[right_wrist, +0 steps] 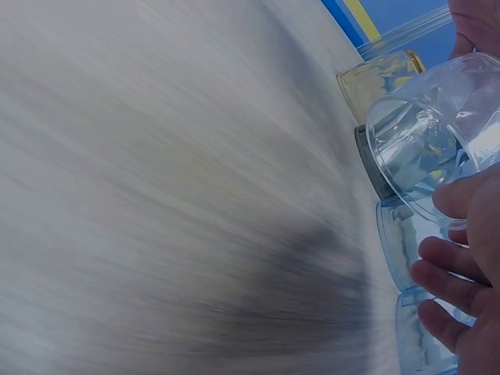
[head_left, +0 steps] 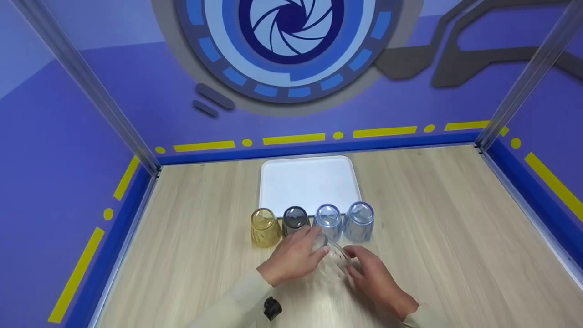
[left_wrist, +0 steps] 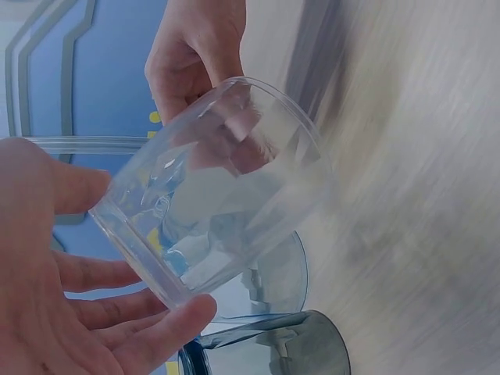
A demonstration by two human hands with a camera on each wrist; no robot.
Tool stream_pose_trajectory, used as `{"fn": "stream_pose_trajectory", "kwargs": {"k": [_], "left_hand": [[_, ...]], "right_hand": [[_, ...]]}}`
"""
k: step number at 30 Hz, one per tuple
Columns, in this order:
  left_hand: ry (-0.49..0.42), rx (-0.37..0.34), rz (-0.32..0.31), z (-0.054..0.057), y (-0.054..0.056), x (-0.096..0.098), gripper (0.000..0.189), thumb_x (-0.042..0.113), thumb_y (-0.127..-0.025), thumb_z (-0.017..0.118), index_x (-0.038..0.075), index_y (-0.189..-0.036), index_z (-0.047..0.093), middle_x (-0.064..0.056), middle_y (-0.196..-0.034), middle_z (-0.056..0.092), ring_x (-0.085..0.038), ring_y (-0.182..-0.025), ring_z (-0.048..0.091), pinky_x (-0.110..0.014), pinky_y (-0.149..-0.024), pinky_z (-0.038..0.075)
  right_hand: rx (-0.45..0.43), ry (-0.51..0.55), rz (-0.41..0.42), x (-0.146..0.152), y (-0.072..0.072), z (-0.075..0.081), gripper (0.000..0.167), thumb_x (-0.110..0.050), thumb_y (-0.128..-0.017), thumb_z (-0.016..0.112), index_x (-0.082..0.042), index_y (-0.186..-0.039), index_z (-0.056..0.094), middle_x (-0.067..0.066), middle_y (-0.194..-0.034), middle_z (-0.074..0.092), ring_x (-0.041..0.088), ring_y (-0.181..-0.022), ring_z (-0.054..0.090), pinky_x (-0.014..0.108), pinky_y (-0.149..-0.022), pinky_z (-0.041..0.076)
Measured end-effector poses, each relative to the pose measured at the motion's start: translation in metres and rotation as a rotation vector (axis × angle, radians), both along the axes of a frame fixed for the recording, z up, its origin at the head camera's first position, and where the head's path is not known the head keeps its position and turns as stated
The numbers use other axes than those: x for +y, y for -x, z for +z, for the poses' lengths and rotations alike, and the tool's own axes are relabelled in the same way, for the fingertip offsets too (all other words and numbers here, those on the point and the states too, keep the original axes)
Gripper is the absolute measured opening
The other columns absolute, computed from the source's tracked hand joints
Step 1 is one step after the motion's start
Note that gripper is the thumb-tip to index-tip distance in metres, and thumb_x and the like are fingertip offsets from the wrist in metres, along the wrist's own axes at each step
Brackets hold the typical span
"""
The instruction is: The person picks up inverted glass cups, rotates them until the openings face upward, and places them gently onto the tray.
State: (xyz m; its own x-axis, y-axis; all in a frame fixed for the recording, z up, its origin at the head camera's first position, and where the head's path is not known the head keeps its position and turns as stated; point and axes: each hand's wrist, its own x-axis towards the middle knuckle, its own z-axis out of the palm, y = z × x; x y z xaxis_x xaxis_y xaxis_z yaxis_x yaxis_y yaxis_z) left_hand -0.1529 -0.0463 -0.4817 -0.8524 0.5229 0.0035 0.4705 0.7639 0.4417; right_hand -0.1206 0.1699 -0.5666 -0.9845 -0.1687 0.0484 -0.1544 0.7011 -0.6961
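Note:
A clear faceted glass point(head_left: 335, 265) is held tilted between both hands, over the near middle of the table. My left hand point(head_left: 295, 254) grips it round the base end, thumb on one side and fingers on the other in the left wrist view. My right hand point(head_left: 374, 276) pinches the open rim, its thumb point(right_wrist: 461, 194) lying against the edge. Just beyond the hands stands a row of upside-down glasses: a yellow one point(head_left: 265, 230), a dark grey one point(head_left: 295, 217), partly hidden by my left hand, and two light blue ones, the middle point(head_left: 328, 218) and the rightmost point(head_left: 360, 223).
A white rectangular tray point(head_left: 309, 182) lies behind the row of glasses, near the back wall. Blue-purple panels point(head_left: 291, 123) with yellow marks enclose the wood-grain table point(head_left: 437, 218) at the back and both sides.

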Motion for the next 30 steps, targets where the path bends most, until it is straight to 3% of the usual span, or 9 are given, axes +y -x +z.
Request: {"fn": "stream_pose_trajectory", "kwargs": {"k": [14, 30], "left_hand": [[-0.054, -0.064, 0.011, 0.0004, 0.0000, 0.0012, 0.054, 0.044, -0.099, 0.044, 0.009, -0.140, 0.047, -0.008, -0.122, 0.060, -0.024, -0.112, 0.060, -0.041, -0.096, 0.050], [-0.075, -0.093, 0.005, -0.0007, 0.0011, 0.0013, 0.056, 0.046, -0.100, 0.041, 0.009, -0.142, 0.046, -0.011, -0.135, 0.057, -0.028, -0.125, 0.055, -0.043, -0.105, 0.044]], "right_hand": [[0.009, -0.043, -0.089, -0.0023, -0.0003, 0.0033, 0.025, -0.017, -0.089, 0.068, -0.024, -0.113, 0.065, -0.009, -0.105, 0.067, 0.015, -0.108, 0.062, 0.045, -0.099, 0.049], [0.140, -0.089, -0.163, -0.0029, -0.0002, 0.0065, 0.015, -0.015, -0.088, 0.069, -0.022, -0.102, 0.071, -0.009, -0.095, 0.072, 0.013, -0.095, 0.064, 0.040, -0.088, 0.053]]}}
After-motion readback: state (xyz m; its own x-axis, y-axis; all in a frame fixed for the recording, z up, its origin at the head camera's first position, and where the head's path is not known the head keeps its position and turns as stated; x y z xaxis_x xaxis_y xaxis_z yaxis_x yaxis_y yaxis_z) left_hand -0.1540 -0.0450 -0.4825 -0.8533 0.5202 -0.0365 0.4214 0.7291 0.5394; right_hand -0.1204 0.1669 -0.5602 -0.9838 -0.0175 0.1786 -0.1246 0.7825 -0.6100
